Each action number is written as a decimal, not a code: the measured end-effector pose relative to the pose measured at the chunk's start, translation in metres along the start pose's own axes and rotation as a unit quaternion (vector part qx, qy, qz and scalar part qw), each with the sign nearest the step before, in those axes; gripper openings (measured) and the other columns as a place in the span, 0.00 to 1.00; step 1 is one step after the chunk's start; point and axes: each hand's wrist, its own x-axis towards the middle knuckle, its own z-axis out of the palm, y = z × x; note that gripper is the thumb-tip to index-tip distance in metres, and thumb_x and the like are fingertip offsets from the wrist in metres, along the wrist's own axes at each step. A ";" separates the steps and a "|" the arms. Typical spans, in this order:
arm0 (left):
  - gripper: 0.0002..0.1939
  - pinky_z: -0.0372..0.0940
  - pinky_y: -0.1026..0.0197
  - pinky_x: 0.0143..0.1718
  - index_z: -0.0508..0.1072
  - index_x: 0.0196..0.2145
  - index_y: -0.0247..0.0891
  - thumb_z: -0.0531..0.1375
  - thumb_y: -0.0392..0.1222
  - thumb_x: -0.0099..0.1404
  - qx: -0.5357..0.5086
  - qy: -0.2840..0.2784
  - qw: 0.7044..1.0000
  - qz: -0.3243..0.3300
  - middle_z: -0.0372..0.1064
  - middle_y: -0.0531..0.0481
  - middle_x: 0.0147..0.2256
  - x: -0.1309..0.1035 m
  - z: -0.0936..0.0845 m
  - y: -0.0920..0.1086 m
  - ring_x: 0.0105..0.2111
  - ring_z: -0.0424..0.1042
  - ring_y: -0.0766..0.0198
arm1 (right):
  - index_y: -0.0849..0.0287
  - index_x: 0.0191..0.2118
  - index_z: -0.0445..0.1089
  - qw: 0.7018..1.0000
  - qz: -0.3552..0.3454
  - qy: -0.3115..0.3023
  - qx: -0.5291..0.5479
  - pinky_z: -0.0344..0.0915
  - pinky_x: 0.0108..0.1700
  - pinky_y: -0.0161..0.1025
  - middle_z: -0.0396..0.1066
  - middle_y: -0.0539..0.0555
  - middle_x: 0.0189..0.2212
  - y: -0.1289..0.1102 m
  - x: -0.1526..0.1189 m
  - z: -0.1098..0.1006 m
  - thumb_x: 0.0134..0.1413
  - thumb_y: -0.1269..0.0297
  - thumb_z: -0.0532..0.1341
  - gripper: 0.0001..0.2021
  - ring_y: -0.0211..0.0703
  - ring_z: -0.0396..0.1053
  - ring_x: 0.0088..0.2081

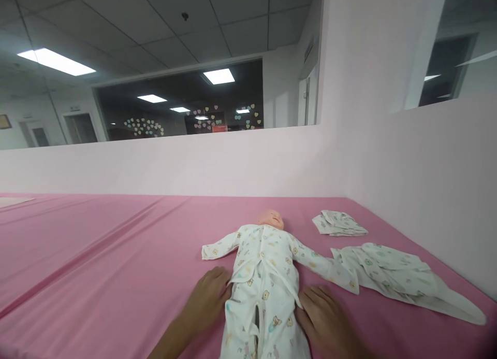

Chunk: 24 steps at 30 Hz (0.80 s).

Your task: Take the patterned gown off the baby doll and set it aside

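Note:
A baby doll (272, 219) lies on its back, its head away from me. It wears a white printed baby top (267, 245) with long sleeves spread out, and matching baby pants (243, 317) with a dark gap showing between the legs. At the left edge of the top's hem, my left hand (209, 297) is closed with its fingers curled on the cloth. My right hand (324, 317) closes on the opposite hem corner, knuckles up. Both sets of fingertips are partly hidden by cloth and hands.
Under everything lies a pink sheet (116, 255), creased at the left. A folded printed cloth (337, 223) and a longer crumpled printed garment (404, 276) lie to the right, the latter by the right sleeve. Low white walls (194, 167) with windows border the back and right.

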 end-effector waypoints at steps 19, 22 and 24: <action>0.16 0.55 0.63 0.31 0.65 0.28 0.40 0.49 0.51 0.67 -0.123 0.035 0.991 -0.045 0.66 0.51 0.29 0.108 -0.033 0.079 0.30 0.64 0.63 | 0.61 0.30 0.63 0.921 0.186 0.064 0.335 0.59 0.40 0.35 0.64 0.52 0.30 -0.009 0.032 0.015 0.67 0.58 0.49 0.16 0.34 0.62 0.35; 0.13 0.56 0.60 0.34 0.65 0.30 0.39 0.52 0.50 0.65 -0.034 0.019 0.996 -0.084 0.72 0.44 0.35 0.157 -0.015 0.083 0.37 0.70 0.55 | 0.61 0.33 0.66 0.899 0.275 0.049 0.337 0.62 0.43 0.37 0.67 0.53 0.33 0.008 0.030 0.028 0.67 0.55 0.50 0.16 0.37 0.65 0.37; 0.13 0.56 0.59 0.35 0.65 0.29 0.39 0.55 0.51 0.62 -0.003 -0.014 0.994 -0.107 0.73 0.39 0.38 0.182 -0.002 0.083 0.39 0.72 0.51 | 0.60 0.36 0.68 0.899 0.295 0.031 0.323 0.62 0.45 0.39 0.69 0.54 0.36 0.014 0.028 0.033 0.66 0.54 0.51 0.16 0.39 0.66 0.40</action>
